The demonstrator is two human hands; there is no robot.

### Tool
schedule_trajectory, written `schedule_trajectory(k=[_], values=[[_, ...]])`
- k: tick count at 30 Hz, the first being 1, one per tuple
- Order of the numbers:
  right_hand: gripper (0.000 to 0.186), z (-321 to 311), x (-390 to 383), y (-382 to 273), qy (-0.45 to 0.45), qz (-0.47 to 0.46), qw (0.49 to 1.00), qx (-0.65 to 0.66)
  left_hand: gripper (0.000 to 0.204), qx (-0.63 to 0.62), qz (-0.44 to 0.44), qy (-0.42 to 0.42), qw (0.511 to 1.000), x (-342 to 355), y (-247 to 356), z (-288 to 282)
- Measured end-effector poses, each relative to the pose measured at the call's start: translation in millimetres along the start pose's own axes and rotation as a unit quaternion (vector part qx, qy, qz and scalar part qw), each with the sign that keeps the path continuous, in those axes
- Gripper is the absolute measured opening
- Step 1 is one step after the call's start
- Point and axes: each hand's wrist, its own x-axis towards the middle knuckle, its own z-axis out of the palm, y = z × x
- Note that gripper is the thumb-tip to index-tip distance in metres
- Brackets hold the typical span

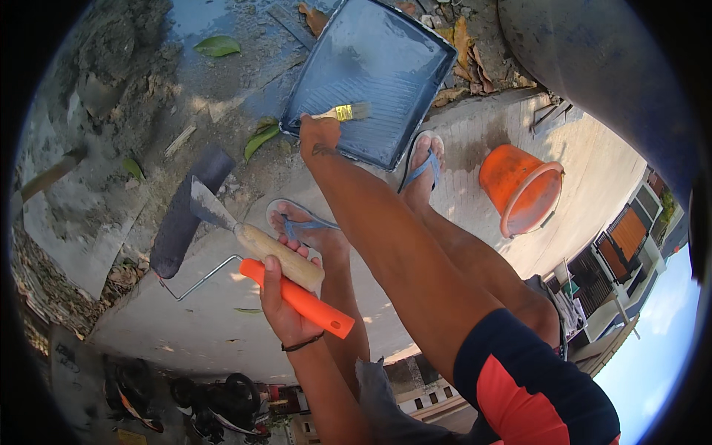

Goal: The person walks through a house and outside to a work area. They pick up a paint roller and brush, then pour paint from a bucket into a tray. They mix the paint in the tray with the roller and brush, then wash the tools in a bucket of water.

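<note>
My left hand (289,304) is closed around two tools at once. One is a paint roller (297,298) with an orange handle, a bent wire frame and a dark, paint-soaked sleeve. The other is a putty knife (278,256) with a wooden handle and a metal blade that overlaps the roller sleeve. Farther out, my right hand (320,136) grips a paintbrush (345,113) with a yellow band, its bristles pointing right. The brush is over the ribbed part of a blue-grey paint tray (443,55), near the tray's closer edge. Whether the bristles touch the tray, I cannot tell.
An orange bucket (512,178) lies tilted to the right of my sandalled feet. At the upper right bulges a large, rounded grey-blue surface (601,59). Rubble and dirt (111,74) cover the ground at the left, with a wooden handle (55,176) sticking in.
</note>
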Motion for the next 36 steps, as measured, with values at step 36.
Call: schedule_trajectory(k=[36], values=[[0.03, -189.8, 17.6, 32.6, -0.217, -0.426, 0.736, -0.479, 0.04, -0.014, -0.026, -0.051, 0.998, 8.9, 15.4, -1.2]])
